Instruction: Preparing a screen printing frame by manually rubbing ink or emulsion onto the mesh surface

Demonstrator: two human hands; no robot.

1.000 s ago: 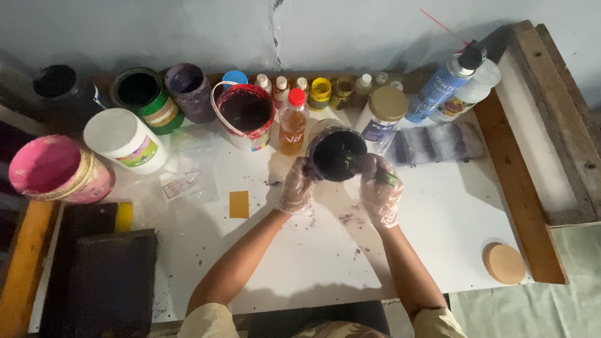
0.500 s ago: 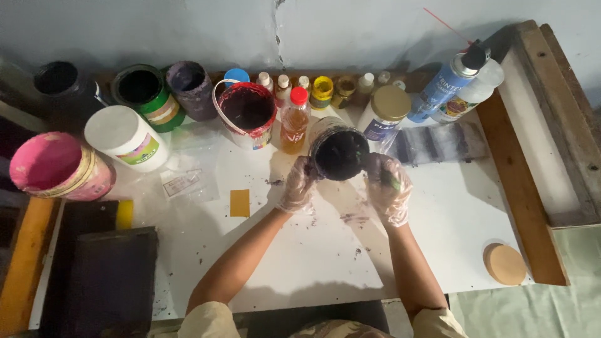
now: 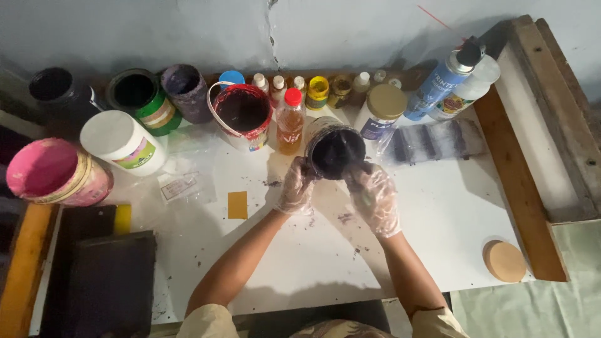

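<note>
We held the round, open jar of dark paint between both plastic-gloved hands, left grip and right grip closed around its sides, above the speckled white tabletop, beside the slim orange bottle.

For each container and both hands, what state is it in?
Dark jar: open, held by both hands.
Left hand: gloved, on jar.
Right hand: gloved, on jar.
Red tub: open.
Green can: open.
Gold-lid jar: closed.
White jar: closed.
Orange bottle: capped.
</note>
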